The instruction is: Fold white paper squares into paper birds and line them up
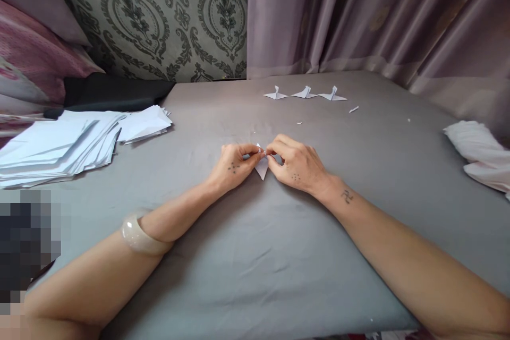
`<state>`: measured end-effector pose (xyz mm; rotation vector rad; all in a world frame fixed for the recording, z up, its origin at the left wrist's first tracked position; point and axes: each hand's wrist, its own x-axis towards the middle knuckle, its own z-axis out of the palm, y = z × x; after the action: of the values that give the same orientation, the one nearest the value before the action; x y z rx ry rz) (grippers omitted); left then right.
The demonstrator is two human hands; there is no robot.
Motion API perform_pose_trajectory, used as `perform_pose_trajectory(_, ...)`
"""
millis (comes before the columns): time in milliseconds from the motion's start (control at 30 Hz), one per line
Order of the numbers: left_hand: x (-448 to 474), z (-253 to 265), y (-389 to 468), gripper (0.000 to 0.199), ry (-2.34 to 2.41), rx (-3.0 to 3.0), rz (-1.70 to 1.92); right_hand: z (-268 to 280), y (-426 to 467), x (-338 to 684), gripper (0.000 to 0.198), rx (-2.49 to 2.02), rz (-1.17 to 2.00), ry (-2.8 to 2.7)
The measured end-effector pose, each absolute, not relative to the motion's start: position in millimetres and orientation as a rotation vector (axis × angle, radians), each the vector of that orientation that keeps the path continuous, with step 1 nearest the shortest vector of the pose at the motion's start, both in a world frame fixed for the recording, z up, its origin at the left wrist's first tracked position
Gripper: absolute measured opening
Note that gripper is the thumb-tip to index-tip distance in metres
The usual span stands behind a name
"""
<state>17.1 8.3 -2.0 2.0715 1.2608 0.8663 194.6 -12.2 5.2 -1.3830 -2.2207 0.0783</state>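
Between my two hands is a small piece of folded white paper (262, 168), its lower end narrowing to a point toward me. My left hand (241, 163) pinches it from the left with thumb and forefinger. From the right, the thumb and fingers of my right hand (294, 162) close on the same paper, almost touching the left fingertips. The fingers cover the paper's middle, so the folds there are hidden. Farther back stand three folded paper cranes in a row: a left one (275, 94), a middle one (305, 93) and a right one (333, 95).
A grey cloth (255, 265) covers the surface. At the left lie a large stack of white paper (59, 143) and a smaller paper pile (145, 125), with a black cloth (115, 93) behind. Paper scraps (354, 109) lie near the cranes. Crumpled white fabric (478, 143) sits at the right.
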Motion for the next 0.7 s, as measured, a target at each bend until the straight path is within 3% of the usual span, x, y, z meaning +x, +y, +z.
perform_pose_trajectory(467, 18.1, -2.5, 8.0, 0.027, 1.22, 2.026, 0.914, 2.1, -3.6, 193.1, 0.007, -1.409, 0.436, -1.957)
perform_pose_trajectory(700, 17.1, -3.7, 7.9, 0.026, 1.208, 2.024, 0.917, 2.9, -0.6, 198.0, 0.016, -1.445, 0.613, -1.952)
